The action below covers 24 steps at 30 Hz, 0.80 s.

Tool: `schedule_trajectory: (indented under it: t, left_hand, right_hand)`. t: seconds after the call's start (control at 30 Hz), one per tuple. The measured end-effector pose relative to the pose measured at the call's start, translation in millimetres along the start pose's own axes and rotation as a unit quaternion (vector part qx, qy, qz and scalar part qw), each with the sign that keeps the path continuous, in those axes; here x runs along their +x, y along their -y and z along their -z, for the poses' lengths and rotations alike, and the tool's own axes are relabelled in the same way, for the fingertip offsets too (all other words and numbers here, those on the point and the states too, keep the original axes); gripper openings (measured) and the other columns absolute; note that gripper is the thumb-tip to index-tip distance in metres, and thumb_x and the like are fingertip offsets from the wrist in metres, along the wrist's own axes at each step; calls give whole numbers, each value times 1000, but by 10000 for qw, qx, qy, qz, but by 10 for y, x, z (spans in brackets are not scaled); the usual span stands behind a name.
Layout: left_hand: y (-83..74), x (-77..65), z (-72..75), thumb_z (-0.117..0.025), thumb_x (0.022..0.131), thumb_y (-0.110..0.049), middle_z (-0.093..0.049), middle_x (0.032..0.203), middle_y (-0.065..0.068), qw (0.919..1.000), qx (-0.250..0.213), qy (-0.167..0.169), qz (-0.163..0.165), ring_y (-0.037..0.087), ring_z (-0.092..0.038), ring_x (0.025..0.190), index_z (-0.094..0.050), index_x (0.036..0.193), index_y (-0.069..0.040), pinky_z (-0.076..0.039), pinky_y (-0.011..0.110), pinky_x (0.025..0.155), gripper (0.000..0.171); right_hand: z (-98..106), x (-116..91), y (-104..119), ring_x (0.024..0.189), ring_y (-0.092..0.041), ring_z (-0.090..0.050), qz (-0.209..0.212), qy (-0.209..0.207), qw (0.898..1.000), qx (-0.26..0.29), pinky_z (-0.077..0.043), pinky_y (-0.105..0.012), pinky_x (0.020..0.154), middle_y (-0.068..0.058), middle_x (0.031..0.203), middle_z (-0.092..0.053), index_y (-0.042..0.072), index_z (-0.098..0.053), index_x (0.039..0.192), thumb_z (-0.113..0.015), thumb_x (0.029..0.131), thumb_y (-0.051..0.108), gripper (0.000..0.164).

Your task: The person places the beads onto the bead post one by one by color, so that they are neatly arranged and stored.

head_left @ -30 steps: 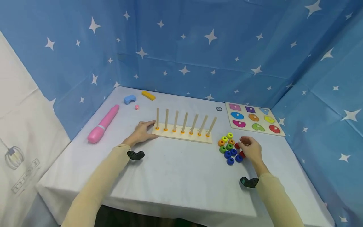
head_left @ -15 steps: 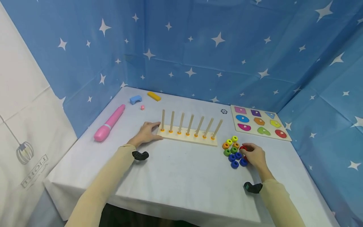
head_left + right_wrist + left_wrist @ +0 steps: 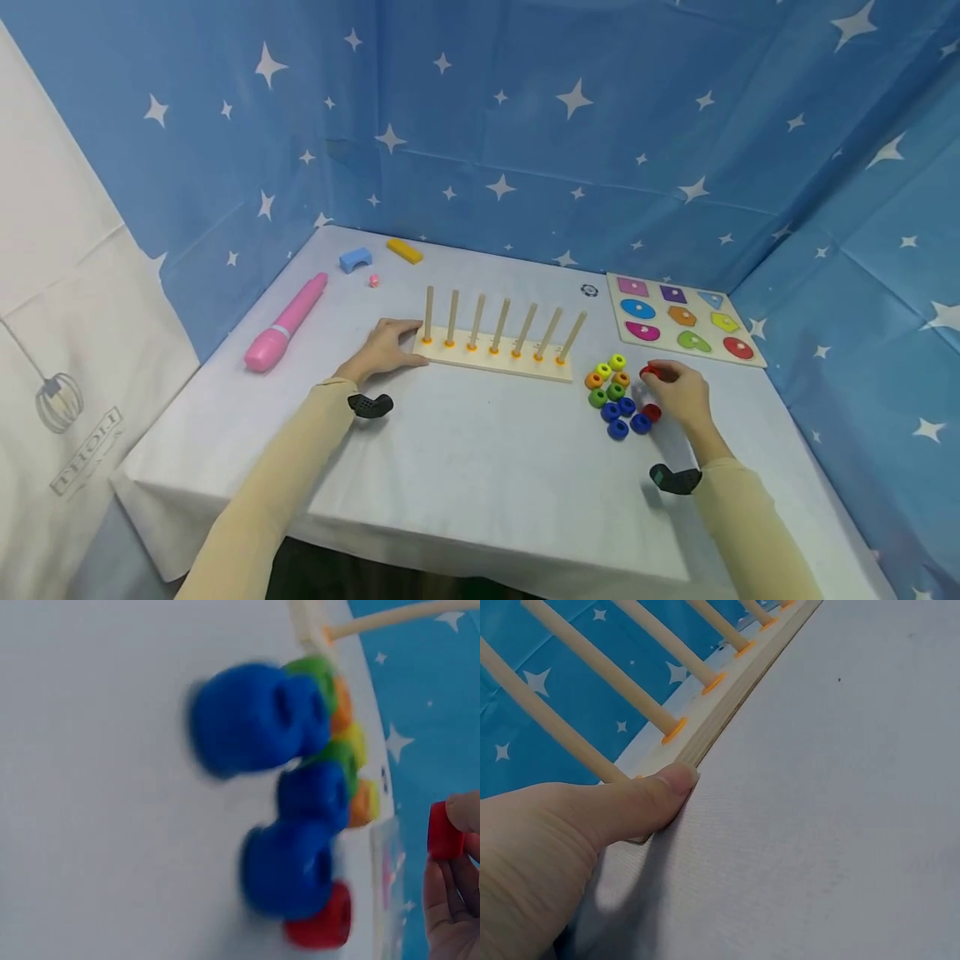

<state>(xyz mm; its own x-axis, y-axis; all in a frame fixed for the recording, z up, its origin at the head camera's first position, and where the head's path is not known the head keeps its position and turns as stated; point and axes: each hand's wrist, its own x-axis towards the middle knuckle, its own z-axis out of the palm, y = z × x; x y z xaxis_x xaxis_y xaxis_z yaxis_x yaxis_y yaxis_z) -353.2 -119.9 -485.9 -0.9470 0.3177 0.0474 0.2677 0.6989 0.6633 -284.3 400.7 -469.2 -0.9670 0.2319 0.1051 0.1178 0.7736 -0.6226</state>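
Note:
A wooden peg board (image 3: 506, 362) with several upright pegs, each in an orange ring at its foot, lies mid-table. My left hand (image 3: 382, 347) grips its left end, thumb (image 3: 649, 801) along the front edge; the other fingers are hidden in the left wrist view. Between the thumb and fingers of my right hand (image 3: 684, 398), a red bead (image 3: 445, 831) is pinched, raised over the table. Left of that hand lies a cluster of beads: blue (image 3: 617, 429), green (image 3: 597, 397), orange (image 3: 593, 380) and yellow (image 3: 617, 362). A second red bead (image 3: 652, 412) sits beside the blue ones.
At the back right is a shape puzzle board (image 3: 686, 321). A pink wand-shaped object (image 3: 287, 321) lies on the left, with a blue arch block (image 3: 355, 260), a yellow block (image 3: 405, 251) and a small pink piece (image 3: 373, 281) behind it. Starred blue cloth hangs around the table.
My right hand has taken hold of a red bead and lifted it away from the cluster, uncovering the other red bead. The left hand stays on the peg board; the head view has shifted slightly.

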Motion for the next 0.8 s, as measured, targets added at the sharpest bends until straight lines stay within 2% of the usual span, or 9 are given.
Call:
schedule_trajectory:
  t: [0.1, 0.13, 0.3, 0.33, 0.4, 0.53, 0.57, 0.7, 0.8]
  left_hand:
    - [5, -4, 19, -81, 73, -37, -43, 141, 11, 10000, -80, -43, 25, 30, -28, 131, -44, 142, -10, -25, 47, 108, 83]
    - [5, -6, 22, -81, 73, -37, -43, 141, 11, 9999, -102, -51, 30, 30, -28, 131, -44, 142, -10, -25, 47, 108, 83]
    - [4, -3, 6, -81, 73, -38, -42, 141, 12, 9999, -124, -49, 21, 30, -27, 132, -44, 142, -10, -25, 48, 108, 84]
    - [4, 0, 1, -81, 73, -39, -42, 142, 12, 9999, -109, -45, 22, 30, -27, 132, -44, 142, -10, -25, 48, 108, 84]
    - [6, 5, -8, -81, 73, -39, -42, 142, 11, 9999, -81, -58, 29, 30, -27, 132, -44, 142, -10, -25, 48, 107, 83]
    - [12, 0, -21, -81, 73, -39, -42, 142, 10, 9999, -49, -66, 108, 29, -27, 132, -43, 142, -11, -26, 47, 107, 83]
    - [15, -2, -22, -81, 73, -39, -42, 142, 10, 9999, -49, -63, 126, 29, -27, 132, -43, 142, -12, -25, 47, 107, 83]
    - [10, -2, -15, -81, 73, -40, -41, 142, 11, 9999, -29, -49, 149, 29, -27, 132, -43, 143, -12, -25, 47, 108, 84]
    - [6, 2, 1, -81, 73, -40, -42, 142, 11, 9999, -18, -55, 123, 29, -28, 132, -43, 142, -12, -25, 47, 108, 84]
  right_hand:
    - [-84, 250, -143, 101, -25, -54, 375, -199, 9991, 57, -48, -41, 84, -8, 112, -61, 16, -60, 124, -55, 85, 61, 60]
    - [-89, 277, -87, 100, -24, -55, 441, -199, 9987, 132, -48, -41, 84, -7, 111, -61, 17, -61, 124, -55, 84, 62, 60]
    - [49, 110, 650, 104, -30, -55, 525, 19, 9961, 715, -49, -42, 87, -13, 114, -61, 10, -61, 124, -63, 87, 48, 53]
    - [81, 91, 765, 103, -28, -56, 596, 58, 9931, 1012, -50, -40, 86, -12, 113, -62, 10, -62, 123, -67, 86, 44, 51]
    - [136, 52, 967, 101, -28, -57, 754, 60, 9916, 1050, -49, -42, 86, -13, 112, -62, 8, -61, 123, -67, 86, 40, 49]
    - [196, 76, 1182, 101, -28, -57, 832, 118, 9909, 1053, -50, -39, 85, -14, 113, -61, 6, -61, 123, -67, 88, 37, 47]
    - [211, 56, 1268, 103, -31, -56, 805, 120, 9930, 855, -49, -40, 85, -17, 115, -60, 4, -59, 124, -64, 89, 38, 48]
    - [236, 108, 1424, 102, -26, -56, 769, 172, 9927, 918, -49, -32, 83, -14, 116, -60, 6, -60, 124, -64, 90, 37, 46]
    - [227, 146, 1587, 104, -25, -56, 823, 195, 9910, 1035, -49, -35, 87, -13, 118, -59, 7, -60, 124, -64, 90, 35, 45]
